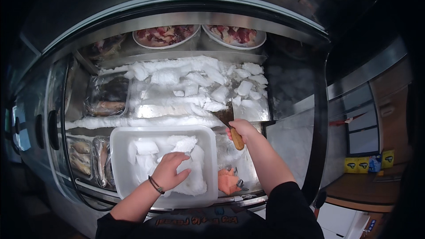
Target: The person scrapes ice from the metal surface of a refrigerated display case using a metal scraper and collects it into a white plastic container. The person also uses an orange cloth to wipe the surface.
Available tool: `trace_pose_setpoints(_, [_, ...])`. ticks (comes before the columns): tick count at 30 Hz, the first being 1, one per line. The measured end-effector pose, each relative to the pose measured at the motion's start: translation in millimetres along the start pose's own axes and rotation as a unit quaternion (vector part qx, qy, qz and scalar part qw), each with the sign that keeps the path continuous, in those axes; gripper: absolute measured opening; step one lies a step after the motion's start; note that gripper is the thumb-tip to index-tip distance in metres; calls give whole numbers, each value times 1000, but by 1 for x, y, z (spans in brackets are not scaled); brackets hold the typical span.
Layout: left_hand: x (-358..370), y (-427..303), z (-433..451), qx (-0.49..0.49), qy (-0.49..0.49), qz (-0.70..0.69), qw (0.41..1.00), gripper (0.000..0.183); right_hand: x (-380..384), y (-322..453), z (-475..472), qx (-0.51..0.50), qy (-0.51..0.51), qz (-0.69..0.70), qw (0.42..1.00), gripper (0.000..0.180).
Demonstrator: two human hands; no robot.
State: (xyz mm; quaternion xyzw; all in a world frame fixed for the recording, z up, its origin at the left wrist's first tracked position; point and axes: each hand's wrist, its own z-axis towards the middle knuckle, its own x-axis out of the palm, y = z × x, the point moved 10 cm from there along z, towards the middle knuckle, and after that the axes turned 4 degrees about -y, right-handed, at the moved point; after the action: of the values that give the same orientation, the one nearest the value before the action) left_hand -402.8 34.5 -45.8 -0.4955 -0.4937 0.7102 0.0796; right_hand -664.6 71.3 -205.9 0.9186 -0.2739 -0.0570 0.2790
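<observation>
My right hand (242,129) is closed around the wooden handle of a cleaver-like metal blade (225,114), whose blade lies at the front edge of a frosted metal shelf (166,110). Broken chunks of frost (219,93) cover much of that shelf. Over a white plastic tub (214,159) hangs my left hand (172,171), fingers apart, holding nothing. Inside the tub lie several white chunks of frost (146,147). An orange cloth (228,181), with dark grey pieces at its edge, rests right of the tub.
Two bowls of cut meat (166,35) stand behind the shelf. Wrapped fish fill a tray (108,101) at the left and trays (79,159) at the front left. A sliding glass door (53,129) borders the left. Beyond the case, yellow packets (357,165) stand on a wooden counter (362,191).
</observation>
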Motion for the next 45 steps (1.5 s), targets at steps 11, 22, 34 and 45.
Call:
trace_pose_setpoints(11, [-23, 48, -47, -87, -43, -22, 995, 38, 65, 99, 83, -106, -18, -47, 993, 12])
trace_pose_setpoints(22, [-34, 38, -14, -41, -44, 1, 998, 39, 76, 99, 82, -134, 20, -71, 988, 18])
trace_pose_setpoints(34, [5, 88, 251, -48, -33, 205, 977, 58, 82, 107, 75, -127, 64, -115, 983, 17])
trace_pose_setpoints(45, [-45, 1, 87, 120, -251, 162, 947, 49, 91, 91, -86, -398, -11, -488, 777, 25])
